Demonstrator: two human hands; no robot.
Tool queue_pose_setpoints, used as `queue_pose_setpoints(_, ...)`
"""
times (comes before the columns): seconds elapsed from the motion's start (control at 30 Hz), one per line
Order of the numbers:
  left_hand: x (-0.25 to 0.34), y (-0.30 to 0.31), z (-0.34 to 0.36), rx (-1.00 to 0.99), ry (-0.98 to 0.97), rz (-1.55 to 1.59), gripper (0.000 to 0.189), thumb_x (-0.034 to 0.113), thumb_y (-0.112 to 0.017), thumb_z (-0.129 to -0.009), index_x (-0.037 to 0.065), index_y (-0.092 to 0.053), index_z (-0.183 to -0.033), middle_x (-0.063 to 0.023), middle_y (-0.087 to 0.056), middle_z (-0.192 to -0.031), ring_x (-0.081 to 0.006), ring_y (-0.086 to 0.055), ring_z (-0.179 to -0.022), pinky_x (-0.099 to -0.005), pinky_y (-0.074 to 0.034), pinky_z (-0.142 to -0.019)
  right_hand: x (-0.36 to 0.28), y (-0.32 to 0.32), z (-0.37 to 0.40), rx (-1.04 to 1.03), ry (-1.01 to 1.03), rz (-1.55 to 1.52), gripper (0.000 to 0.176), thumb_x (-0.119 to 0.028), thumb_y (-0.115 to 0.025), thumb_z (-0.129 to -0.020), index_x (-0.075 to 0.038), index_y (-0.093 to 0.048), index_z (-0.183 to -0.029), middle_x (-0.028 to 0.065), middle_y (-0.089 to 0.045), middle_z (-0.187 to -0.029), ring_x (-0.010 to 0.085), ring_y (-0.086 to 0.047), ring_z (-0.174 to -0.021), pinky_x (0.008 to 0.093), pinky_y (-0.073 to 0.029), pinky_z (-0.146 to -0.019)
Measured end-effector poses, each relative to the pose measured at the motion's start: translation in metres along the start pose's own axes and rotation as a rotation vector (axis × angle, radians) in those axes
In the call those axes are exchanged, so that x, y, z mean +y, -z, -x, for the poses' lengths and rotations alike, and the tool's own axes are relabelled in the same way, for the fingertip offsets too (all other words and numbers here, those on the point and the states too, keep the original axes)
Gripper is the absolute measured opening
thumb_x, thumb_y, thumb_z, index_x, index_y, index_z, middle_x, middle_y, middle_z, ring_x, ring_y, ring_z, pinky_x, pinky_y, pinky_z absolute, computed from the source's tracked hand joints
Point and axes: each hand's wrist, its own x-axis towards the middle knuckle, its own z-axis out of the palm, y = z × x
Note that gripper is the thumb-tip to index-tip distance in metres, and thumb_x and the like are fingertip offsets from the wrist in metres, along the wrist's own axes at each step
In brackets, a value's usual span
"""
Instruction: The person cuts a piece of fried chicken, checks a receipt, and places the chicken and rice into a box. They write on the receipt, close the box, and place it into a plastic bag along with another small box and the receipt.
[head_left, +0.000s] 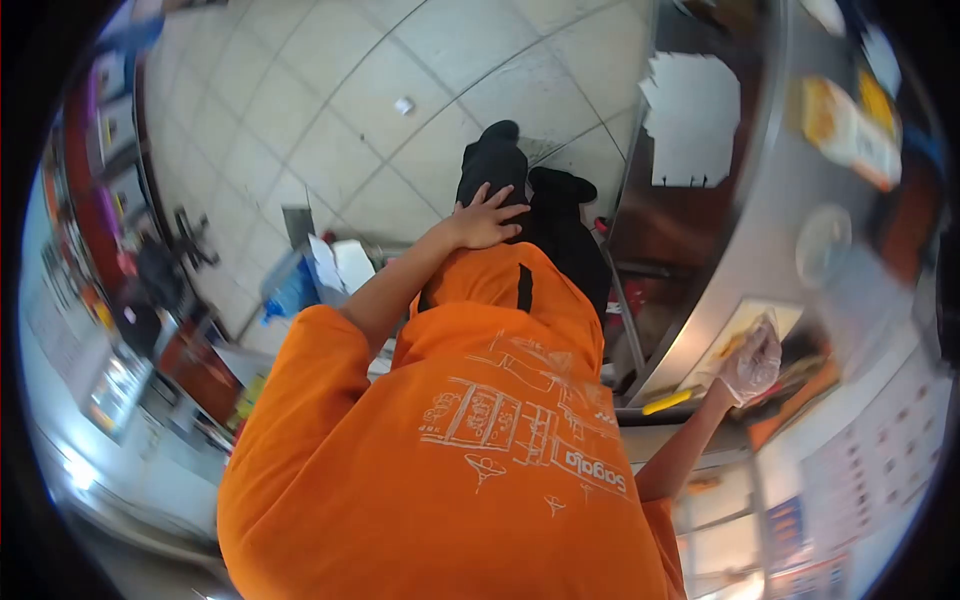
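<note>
My left hand [490,215] is bare and lies on the dark trousers [495,165] at my thigh, with its fingers spread. It holds nothing. Over on the steel counter, my right hand [755,365] wears a clear plastic glove. Its fingers are bent together above a pale sheet or board [775,312], where some yellow-brown food [738,338] lies. What is between those fingers is blurred and hidden. Near the right wrist, a yellow handle [667,402] rests at the counter's edge; the rest of that tool cannot be made out.
A yellow-and-white package [850,130] and a round translucent lid or container [824,245] are on the steel counter [715,290]. Torn white paper [695,120] is fixed to its side. A blue plastic bag [290,290] sits left of my legs on the tiled floor [360,110].
</note>
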Motion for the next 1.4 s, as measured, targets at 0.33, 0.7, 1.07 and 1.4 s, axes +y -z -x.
queue_pose_setpoints(0.33, -0.335, -0.073, -0.124, 0.6, 0.356, 0.669, 0.051, 0.03, -0.058, -0.091, 0.014, -0.05, -0.139, -0.0199, -0.061, -0.129, -0.0408, -0.058, -0.118, -0.0497, -0.048, -0.098, -0.16, -0.262, 0.001, -0.618, -0.101, 0.192, 0.034, -0.028, -0.063, -0.098, 0.001, -0.07, -0.116, 0.0067, -0.07, -0.09, 0.0129, -0.061, -0.075, 0.0291, -0.052, -0.07)
queue_pose_setpoints(0.7, -0.559, 0.055, -0.354, 1.078, 0.86, 0.202, 0.039, 0.026, -0.067, -0.086, 0.014, -0.063, -0.122, -0.0109, -0.059, -0.124, -0.0367, -0.05, -0.122, -0.0548, -0.045, -0.092, 0.027, -0.352, -0.057, -1.2, -0.129, 0.759, 0.022, -0.018, -0.061, -0.093, -0.004, -0.069, -0.106, 0.0102, -0.073, -0.098, 0.0236, -0.069, -0.09, 0.0379, -0.053, -0.083)
queue_pose_setpoints(1.07, -0.317, 0.141, -0.188, 1.163, -0.067, 1.533, 0.022, 0.02, -0.069, -0.094, -0.001, -0.066, -0.091, -0.0042, -0.064, -0.08, -0.0114, -0.058, -0.076, -0.0264, -0.045, -0.07, -0.074, -0.288, -0.018, -0.728, -0.836, 0.321, 0.026, -0.034, -0.071, -0.092, -0.01, -0.072, -0.102, 0.0024, -0.065, -0.068, 0.0078, -0.052, -0.046, 0.0222, -0.038, -0.039)
queue_pose_setpoints(1.4, -0.005, 0.204, 0.13, 0.676, -0.691, 1.21, 0.022, 0.01, -0.062, -0.098, -0.002, -0.058, -0.116, -0.0068, -0.07, -0.094, -0.0077, -0.065, -0.08, -0.0219, -0.05, -0.071, -0.082, -0.182, 0.086, -0.572, -0.709, -0.408, 0.02, -0.026, -0.069, -0.093, -0.007, -0.071, -0.099, -0.0002, -0.063, -0.075, 0.0067, -0.053, -0.057, 0.0224, -0.041, -0.048)
